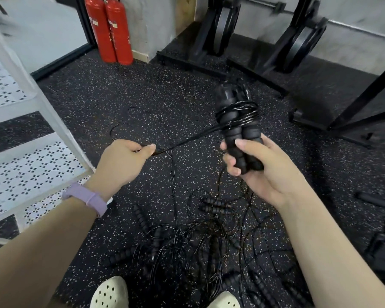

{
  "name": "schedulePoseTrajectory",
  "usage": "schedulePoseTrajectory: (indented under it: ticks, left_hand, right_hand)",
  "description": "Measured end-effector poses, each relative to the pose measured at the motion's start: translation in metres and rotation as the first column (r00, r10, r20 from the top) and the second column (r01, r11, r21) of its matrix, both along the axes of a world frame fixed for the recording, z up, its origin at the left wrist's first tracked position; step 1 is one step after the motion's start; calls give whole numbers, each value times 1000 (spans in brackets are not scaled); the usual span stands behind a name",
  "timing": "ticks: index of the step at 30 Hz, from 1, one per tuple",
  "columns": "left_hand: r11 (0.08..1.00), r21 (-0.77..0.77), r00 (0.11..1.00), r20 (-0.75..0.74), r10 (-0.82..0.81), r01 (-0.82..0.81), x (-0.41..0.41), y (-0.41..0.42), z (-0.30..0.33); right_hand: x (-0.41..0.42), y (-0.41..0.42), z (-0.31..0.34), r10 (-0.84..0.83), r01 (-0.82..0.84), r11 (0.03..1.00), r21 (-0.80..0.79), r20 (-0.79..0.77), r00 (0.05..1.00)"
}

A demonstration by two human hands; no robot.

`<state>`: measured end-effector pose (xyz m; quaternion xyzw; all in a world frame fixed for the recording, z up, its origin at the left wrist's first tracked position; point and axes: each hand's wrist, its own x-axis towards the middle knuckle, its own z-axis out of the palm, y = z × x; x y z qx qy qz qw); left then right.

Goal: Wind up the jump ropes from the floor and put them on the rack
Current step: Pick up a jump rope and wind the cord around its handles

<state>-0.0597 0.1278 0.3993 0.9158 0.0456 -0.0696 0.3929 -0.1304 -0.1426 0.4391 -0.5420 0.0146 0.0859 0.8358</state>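
Head view: the right hand (262,167) is gripping two black handles (240,138) side by side, fingers and thumb curled round their lower ends, the handles standing nearly upright above the fist. Several turns of cord (237,114) are lying wound round the handles just above that grip. From the turns the cord is running taut, down and to the left, to the left hand (125,161), which is pinching it between thumb and curled fingers. A lilac band (87,200) is sitting on the left wrist. Below both hands, a tangle of ropes (200,236) is lying on the speckled floor (98,96). Left of the left hand a white rack (35,103) is standing.
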Motion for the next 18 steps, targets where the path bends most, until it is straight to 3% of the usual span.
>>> schedulePoseTrajectory:
  ticks: [3, 6, 11, 18]
  left_hand:
    - [996, 22, 996, 23, -83, 83, -14, -13, 16]
    - [983, 94, 980, 101, -169, 160, -33, -28, 28]
    - [977, 86, 954, 218, -207, 193, -50, -33, 38]
    - [972, 30, 889, 399, -224, 232, -59, -28, 40]
  right_hand:
    - [5, -6, -2, -211, 215, 977, 12, -145, 967]
    - [6, -11, -6, -310, 301, 951, -70, -209, 928]
    - [1, -16, -11, -318, 285, 946, -154, -267, 910]
    - [-4, -12, -20, -322, 193, 878, -437, -244, 914]
